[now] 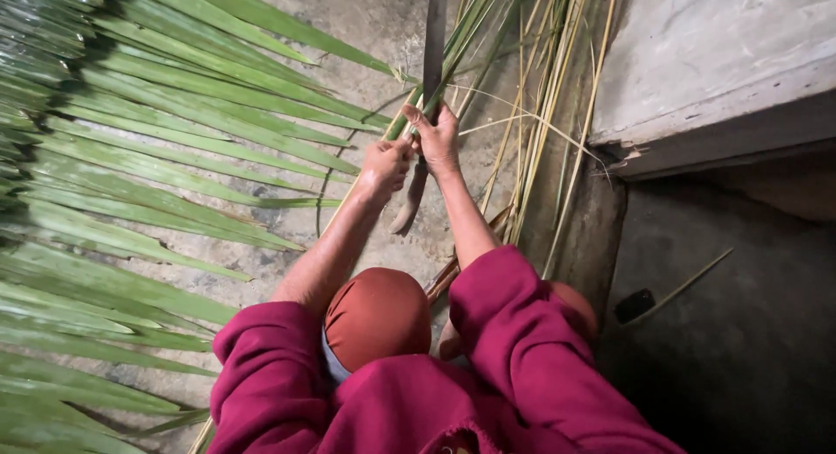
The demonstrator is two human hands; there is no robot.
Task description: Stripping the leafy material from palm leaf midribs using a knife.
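Note:
My left hand (383, 167) is closed around a thin green palm leaflet (453, 58) that runs up and to the right. My right hand (437, 139) grips a long dark blade (433, 36) that stands nearly upright, its curved handle end (407, 212) hanging below my fist. The two hands are close together, almost touching, with the leaflet lying against the blade. My sleeves are dark pink and my knees, in rust-coloured cloth, show below.
A large palm frond with long green leaflets (131, 158) covers the left side over a concrete floor (348, 19). A bundle of stripped yellow-green midribs (540, 114) leans at right. A concrete step (697, 71) rises at upper right, with a small dark object (634, 304) below it.

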